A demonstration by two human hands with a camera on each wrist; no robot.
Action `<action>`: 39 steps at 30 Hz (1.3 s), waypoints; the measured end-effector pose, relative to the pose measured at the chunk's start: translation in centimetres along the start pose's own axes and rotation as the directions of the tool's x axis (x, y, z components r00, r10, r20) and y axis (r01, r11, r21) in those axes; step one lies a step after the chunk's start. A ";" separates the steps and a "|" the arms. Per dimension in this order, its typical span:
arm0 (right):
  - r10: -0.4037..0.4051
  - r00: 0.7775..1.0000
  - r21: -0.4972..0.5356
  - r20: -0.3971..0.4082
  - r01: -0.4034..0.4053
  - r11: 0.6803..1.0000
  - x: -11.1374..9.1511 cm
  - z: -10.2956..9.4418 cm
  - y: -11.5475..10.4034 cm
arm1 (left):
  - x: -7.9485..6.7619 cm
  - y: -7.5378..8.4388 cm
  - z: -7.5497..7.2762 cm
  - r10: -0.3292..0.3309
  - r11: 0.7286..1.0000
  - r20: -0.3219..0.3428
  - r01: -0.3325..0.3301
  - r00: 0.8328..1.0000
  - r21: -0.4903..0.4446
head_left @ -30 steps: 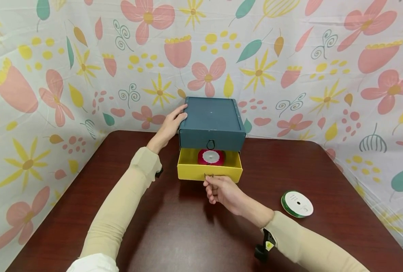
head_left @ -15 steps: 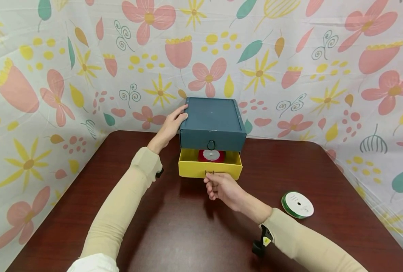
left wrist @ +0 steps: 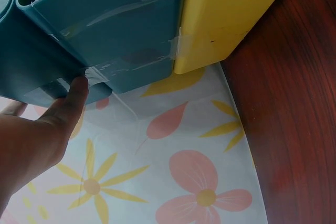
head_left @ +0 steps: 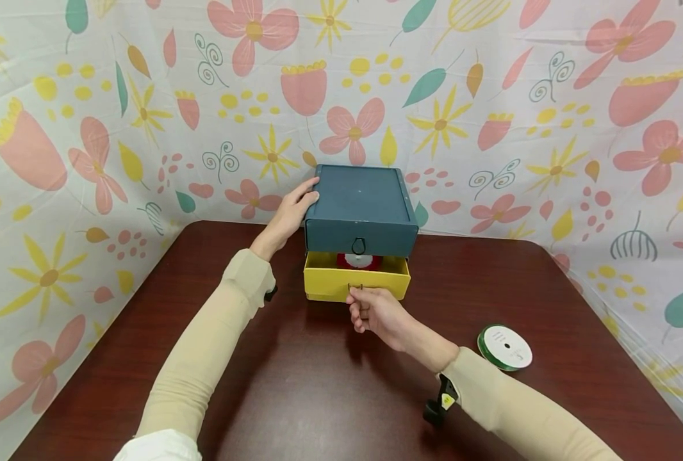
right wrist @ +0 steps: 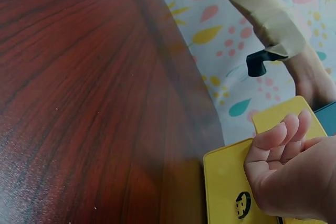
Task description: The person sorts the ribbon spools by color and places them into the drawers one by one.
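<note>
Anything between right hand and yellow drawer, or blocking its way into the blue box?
Nothing visible. The right hand is at the front of the yellow drawer, nothing between. The way into the blue box looks open; the red spool lies inside the drawer, partly hidden. The green spool sits off to the right.

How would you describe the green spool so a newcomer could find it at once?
On the brown table, a blue cabinet stands at the back. Come forward and right, past the right hand, to the green spool beside its sleeve. Its green edge sets it apart from the red spool, which sits inside the yellow drawer.
</note>
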State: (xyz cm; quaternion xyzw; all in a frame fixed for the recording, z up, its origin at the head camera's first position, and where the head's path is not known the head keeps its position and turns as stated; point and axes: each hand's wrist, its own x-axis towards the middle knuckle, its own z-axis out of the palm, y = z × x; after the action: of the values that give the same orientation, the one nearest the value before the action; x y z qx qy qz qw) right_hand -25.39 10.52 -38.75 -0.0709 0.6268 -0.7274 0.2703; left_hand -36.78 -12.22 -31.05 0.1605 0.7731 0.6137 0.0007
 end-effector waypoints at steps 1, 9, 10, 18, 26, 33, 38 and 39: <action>0.001 1.000 0.002 -0.001 -0.001 1.000 0.1 0.0 0.0 | 0.0 0.0 0.0 0.001 1.000 -0.001 -0.001 1.000 0.001; 0.003 1.000 0.005 -0.021 -0.003 1.000 0.5 -0.1 -0.2 | 0.0 0.0 0.0 0.011 1.000 -0.012 -0.011 1.000 0.003; 0.005 1.000 0.005 -0.025 -0.005 1.000 0.6 -0.1 -0.2 | -0.1 0.0 0.0 0.011 1.000 -0.011 -0.011 1.000 0.005; 0.000 1.000 -0.001 -0.021 0.000 1.000 0.9 -0.3 -0.3 | -0.3 0.4 -0.1 -0.015 1.000 0.015 0.015 1.000 -0.004; 0.003 1.000 -0.002 -0.021 -0.003 1.000 1.2 -0.5 -0.5 | -1.8 2.6 0.1 -0.014 0.999 0.027 0.013 1.000 0.035; 0.001 1.000 -0.008 -0.020 -0.001 1.000 1.8 -0.8 -0.5 | -2.0 2.6 0.1 -0.011 0.999 0.033 0.009 0.999 0.033; -0.011 1.000 -0.017 -0.016 0.011 1.000 1.9 -0.8 -0.7 | -1.9 2.8 0.1 -0.017 1.000 0.036 0.016 0.999 0.026; -0.012 1.000 -0.016 -0.015 0.012 1.000 2.0 -0.8 -0.7 | -1.9 2.8 0.1 -0.017 0.999 0.035 0.016 0.999 0.028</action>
State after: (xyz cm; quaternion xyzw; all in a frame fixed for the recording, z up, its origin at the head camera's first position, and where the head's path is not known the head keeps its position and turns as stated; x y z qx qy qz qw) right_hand -27.64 10.34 -38.68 -0.0712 0.6344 -0.7244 0.2605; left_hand -34.26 -12.09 -28.77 0.1652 0.7827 0.5999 0.0173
